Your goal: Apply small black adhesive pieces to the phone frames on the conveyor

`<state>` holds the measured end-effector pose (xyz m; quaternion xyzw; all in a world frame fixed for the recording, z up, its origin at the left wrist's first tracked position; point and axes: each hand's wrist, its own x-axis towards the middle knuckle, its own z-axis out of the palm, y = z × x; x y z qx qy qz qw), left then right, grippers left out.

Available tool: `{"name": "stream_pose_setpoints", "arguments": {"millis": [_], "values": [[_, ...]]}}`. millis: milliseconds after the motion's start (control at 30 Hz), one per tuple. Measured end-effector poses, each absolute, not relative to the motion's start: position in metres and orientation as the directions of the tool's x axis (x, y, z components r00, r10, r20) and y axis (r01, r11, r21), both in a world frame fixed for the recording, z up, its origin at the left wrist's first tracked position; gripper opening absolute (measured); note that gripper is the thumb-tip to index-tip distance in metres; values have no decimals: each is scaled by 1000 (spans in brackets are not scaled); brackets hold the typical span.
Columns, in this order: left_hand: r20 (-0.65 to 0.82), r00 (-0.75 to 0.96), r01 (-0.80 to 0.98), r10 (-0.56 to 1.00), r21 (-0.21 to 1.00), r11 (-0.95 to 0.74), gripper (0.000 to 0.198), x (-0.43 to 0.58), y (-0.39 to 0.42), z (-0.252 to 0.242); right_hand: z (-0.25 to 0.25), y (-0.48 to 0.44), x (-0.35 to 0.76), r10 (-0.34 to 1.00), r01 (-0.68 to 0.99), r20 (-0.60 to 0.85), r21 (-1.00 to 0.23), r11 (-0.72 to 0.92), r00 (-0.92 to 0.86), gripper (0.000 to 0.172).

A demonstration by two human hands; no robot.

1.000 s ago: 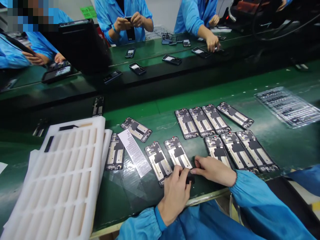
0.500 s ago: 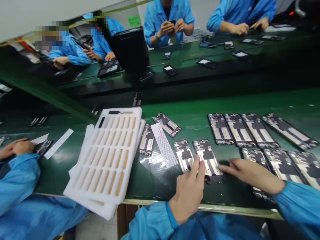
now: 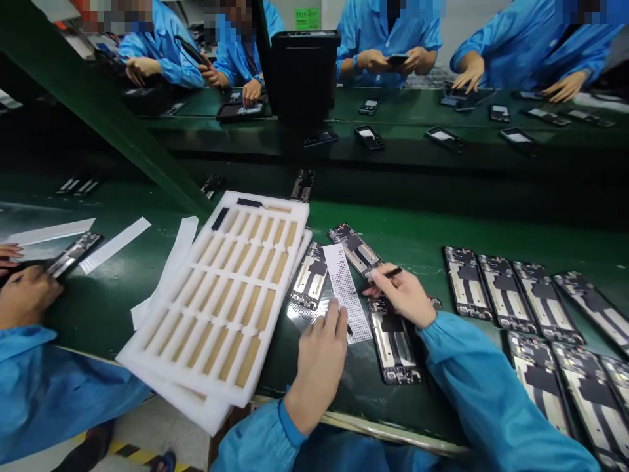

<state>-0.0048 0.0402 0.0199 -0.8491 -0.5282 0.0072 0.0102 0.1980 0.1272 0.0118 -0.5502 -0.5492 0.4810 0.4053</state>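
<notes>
Green bench (image 3: 413, 239), centre: your right hand (image 3: 400, 292) pinches a slim dark tool (image 3: 393, 272); your left hand (image 3: 322, 357), fingers together, grip unclear, lies at the dotted strip (image 3: 346, 292). 7 lower-right phone frames (image 3: 469, 282) seem set aside; central frames (image 3: 396, 347) apparently remain.

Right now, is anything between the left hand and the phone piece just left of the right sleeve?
Yes: the lower end of the white dotted strip lies between the left hand and that phone piece.
</notes>
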Motion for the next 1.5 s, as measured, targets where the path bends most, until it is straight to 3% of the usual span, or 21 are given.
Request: {"name": "stream_pose_setpoints", "arguments": {"millis": [100, 200, 367, 767, 1100, 1500], "values": [[14, 433, 901, 901, 1, -433, 57, -5, 29, 14, 1, 106, 201, 988, 303, -47, -953, -1, -144, 53], [35, 409, 912, 912, 5, -410, 58, -7, 17, 6, -11, 85, 204, 971, 412, 84, -895, 173, -226, 43], [32, 385, 923, 923, 21, -385, 60, -3, 18, -2, -23, 79, 203, 931, 450, 218, -828, 335, -292, 30], [-7, 355, 935, 935, 25, -355, 63, -1, 26, -6, -18, 86, 201, 923, 481, 174, -812, 332, -343, 35], [11, 416, 909, 909, 13, -416, 55, -2, 30, -9, -1, 107, 201, 862, 451, 112, -815, 364, -494, 33], [22, 404, 914, 915, 36, -404, 52, -6, 30, -13, -14, 100, 191, 873, 378, 281, -817, 436, -399, 34]]}}
